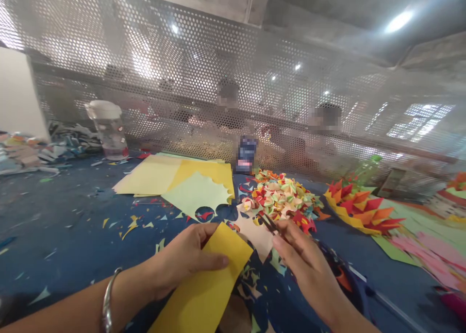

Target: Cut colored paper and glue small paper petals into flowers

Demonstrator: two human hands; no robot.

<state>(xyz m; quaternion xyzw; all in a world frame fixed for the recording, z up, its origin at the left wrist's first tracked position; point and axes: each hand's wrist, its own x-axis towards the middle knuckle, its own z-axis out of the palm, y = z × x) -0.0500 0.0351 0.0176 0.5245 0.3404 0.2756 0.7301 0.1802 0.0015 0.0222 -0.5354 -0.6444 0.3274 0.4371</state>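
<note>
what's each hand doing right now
Left hand: closed, thumb on top, holding a sheet of yellow paper.
Right hand: closed, holding a dark two-pronged tool, tips apart.

And the yellow paper [204, 287] runs right off the bottom edge, hiding part of the left hand [192, 253]! The right hand [309, 270] covers the grip of a dark tool [269, 224]; the phone [247, 153] is all blur, people [327, 117] mere smudges behind mesh [204, 41].
</note>
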